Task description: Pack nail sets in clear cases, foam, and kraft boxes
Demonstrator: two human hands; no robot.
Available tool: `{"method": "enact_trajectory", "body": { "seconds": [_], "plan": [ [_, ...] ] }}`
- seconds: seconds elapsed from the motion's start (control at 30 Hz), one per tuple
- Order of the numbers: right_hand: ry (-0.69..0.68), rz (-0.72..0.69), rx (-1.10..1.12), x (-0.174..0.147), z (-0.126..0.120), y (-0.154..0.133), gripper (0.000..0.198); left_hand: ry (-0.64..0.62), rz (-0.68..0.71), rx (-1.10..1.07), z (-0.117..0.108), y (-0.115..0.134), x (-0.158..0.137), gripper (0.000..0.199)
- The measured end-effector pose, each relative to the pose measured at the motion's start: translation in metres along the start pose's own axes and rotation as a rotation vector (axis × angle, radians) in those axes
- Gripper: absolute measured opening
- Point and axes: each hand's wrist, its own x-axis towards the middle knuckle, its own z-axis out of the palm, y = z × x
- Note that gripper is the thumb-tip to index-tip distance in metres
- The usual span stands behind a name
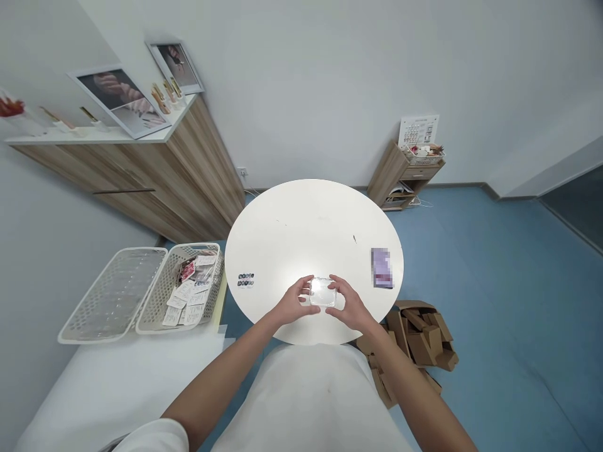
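Between my two hands, over the near part of the round white table (301, 245), is a clear plastic box (323, 293). My left hand (296, 302) grips its left side, with the thumb at the near corner and fingers at the far edge. On the right side my right hand (349, 304) holds it in the same way. Glare hides whatever the box may contain. To the left on the tabletop lies a small sheet of dark nail-shaped pieces (245, 280). A purple item (382, 268), pixelated, lies at the table's right.
Left of the table stand a white basket (141, 314) of packets and another basket (70, 326) with clear plastic boxes. Cardboard boxes (424, 333) sit on the floor at the right. A wooden cabinet (202, 169) and a small shelf unit (391, 169) stand behind.
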Motion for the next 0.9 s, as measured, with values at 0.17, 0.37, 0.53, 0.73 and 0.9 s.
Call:
{"method": "enact_trajectory", "body": {
  "seconds": [0.17, 0.37, 0.53, 0.73, 0.9],
  "plan": [
    [-0.022, 0.008, 0.03, 0.006, -0.009, 0.008, 0.047, 0.038, 0.089, 0.214, -0.006, -0.001, 0.005, 0.099],
    [-0.024, 0.012, 0.086, 0.01, -0.007, 0.017, 0.053, -0.005, 0.104, 0.218, -0.002, -0.002, 0.01, 0.074],
    [-0.004, -0.024, 0.101, 0.009, 0.0, 0.02, 0.058, 0.009, 0.089, 0.208, -0.002, -0.004, 0.009, 0.073],
    [0.034, -0.032, 0.17, 0.007, 0.006, 0.024, 0.059, -0.035, 0.11, 0.241, -0.004, -0.006, 0.007, 0.07],
    [0.082, -0.013, 0.217, 0.004, 0.009, 0.028, 0.056, -0.079, 0.133, 0.229, -0.002, -0.011, 0.006, 0.068]
  ]
}}
